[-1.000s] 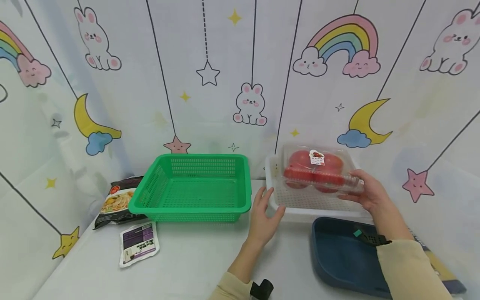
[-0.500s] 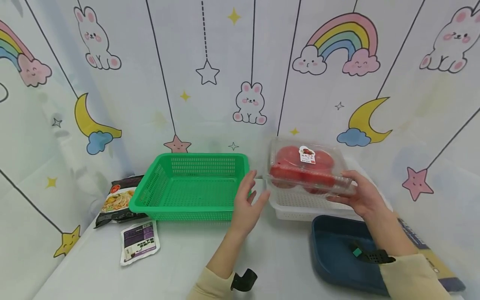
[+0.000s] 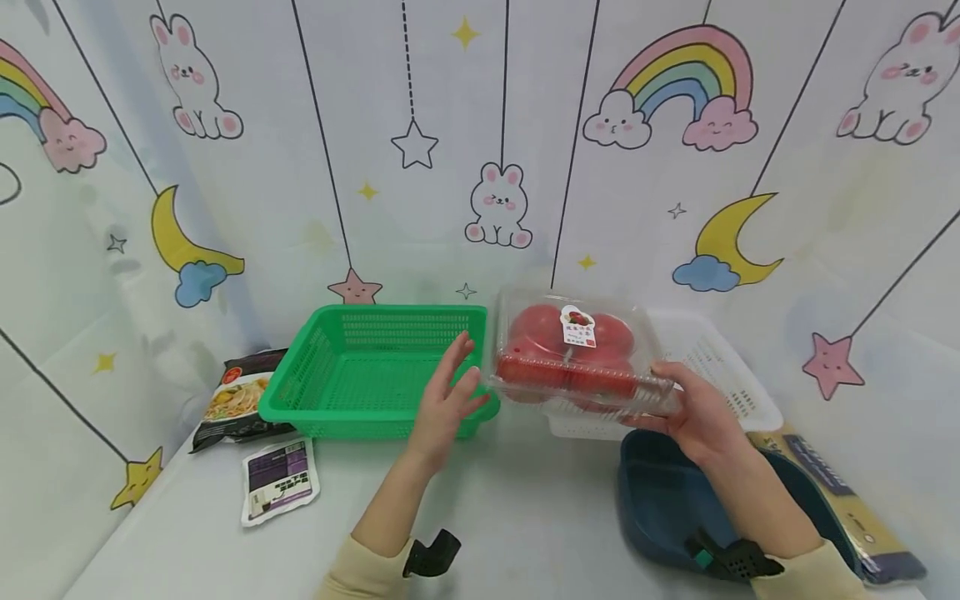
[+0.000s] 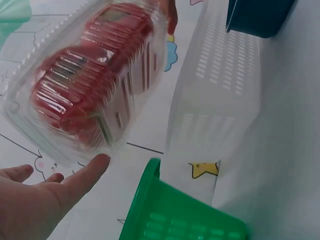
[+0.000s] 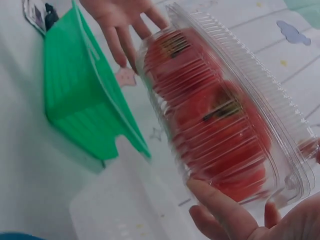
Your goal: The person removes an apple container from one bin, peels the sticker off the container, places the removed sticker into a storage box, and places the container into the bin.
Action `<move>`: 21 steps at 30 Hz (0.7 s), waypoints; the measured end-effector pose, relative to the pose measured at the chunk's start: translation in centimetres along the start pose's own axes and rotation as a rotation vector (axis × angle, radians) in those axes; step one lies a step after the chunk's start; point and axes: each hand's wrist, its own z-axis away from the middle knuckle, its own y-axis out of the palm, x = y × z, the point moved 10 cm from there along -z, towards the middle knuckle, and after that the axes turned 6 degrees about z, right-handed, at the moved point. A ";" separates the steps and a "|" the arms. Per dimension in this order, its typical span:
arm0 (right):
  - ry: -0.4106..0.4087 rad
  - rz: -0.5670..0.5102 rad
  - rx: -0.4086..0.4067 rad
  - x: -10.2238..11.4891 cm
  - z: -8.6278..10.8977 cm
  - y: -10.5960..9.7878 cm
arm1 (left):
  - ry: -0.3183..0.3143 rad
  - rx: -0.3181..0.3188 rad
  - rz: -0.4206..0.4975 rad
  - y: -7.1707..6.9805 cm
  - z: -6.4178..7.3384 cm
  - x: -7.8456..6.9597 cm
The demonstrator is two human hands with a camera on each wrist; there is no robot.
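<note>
A clear plastic box of tomatoes (image 3: 570,354) hangs in the air, over the gap between a green basket (image 3: 375,425) and a white basket (image 3: 731,362). My right hand (image 3: 697,421) grips its right end, thumb above and fingers underneath. In the right wrist view, ridged clear plastic (image 5: 210,115) shows red tomatoes with green stems. My left hand (image 3: 442,408) is in front of the green basket with fingers spread, left of the box. One left fingertip (image 4: 102,161) lies close to the box's corner in the left wrist view; whether it touches, I cannot tell.
A dark blue tub (image 3: 652,492) stands below my right forearm, with a yellow and navy package (image 3: 855,517) beside it. Left of the green basket lie a black noodle packet (image 3: 236,404) and a white and purple pouch (image 3: 281,483). A patterned curtain (image 3: 420,217) rises behind.
The box of tomatoes has been lifted and carried left from above the white basket by my right hand. My left hand has shifted left, with its fingers still spread. The white basket shows more now.
</note>
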 end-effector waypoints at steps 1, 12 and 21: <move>-0.007 0.003 0.003 -0.1 0.2 0.3 | -0.012 0.008 0.009 -0.2 0.1 0.1; -0.007 0.133 0.081 -1.7 2.3 3.4 | -0.127 0.110 0.040 -2.7 2.1 1.0; 0.072 0.219 0.219 -4.0 3.2 5.4 | -0.117 0.240 0.034 -5.1 4.4 1.2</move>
